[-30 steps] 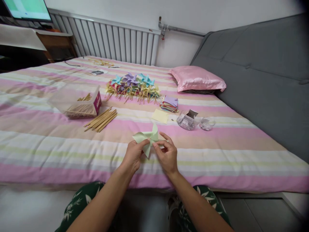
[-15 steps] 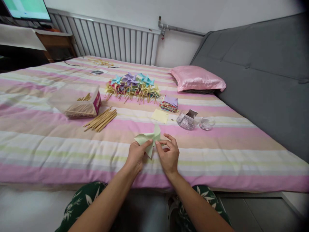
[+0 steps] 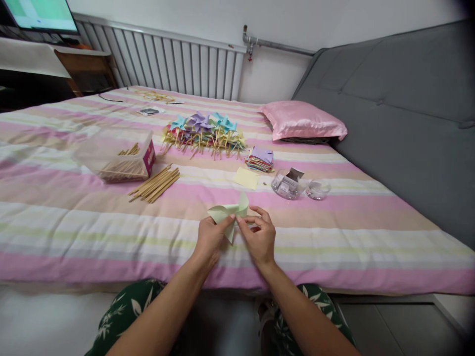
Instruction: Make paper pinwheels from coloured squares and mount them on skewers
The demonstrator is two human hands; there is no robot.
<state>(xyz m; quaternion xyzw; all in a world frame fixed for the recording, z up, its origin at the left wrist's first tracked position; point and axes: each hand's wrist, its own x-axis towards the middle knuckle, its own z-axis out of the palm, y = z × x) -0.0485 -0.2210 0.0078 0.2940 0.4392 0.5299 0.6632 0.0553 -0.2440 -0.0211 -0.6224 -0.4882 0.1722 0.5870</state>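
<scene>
A pale green paper pinwheel (image 3: 221, 211) is held above the bed's front part, its blades curled in toward the middle. My left hand (image 3: 211, 237) is closed on its left side, with the thumb pressed near the centre. My right hand (image 3: 260, 236) pinches at the centre from the right, its other fingers bent; whether a pin is between the fingertips is too small to tell. Beyond the hands lie a sheet of yellow paper (image 3: 246, 178) and a stack of coloured paper squares (image 3: 260, 159).
Bamboo sticks (image 3: 156, 184) lie beside a clear plastic box (image 3: 111, 155) holding more. Finished pinwheels (image 3: 202, 131) are piled behind. To the right stand a clear tub (image 3: 286, 185) of small items and a round clear container (image 3: 317, 190). A pink pillow (image 3: 304, 121) rests by the headboard (image 3: 401, 99).
The right thumb and fingertips have shifted slightly left toward the pinwheel's centre, and its upper blade has tipped a little. Both hands keep their hold.
</scene>
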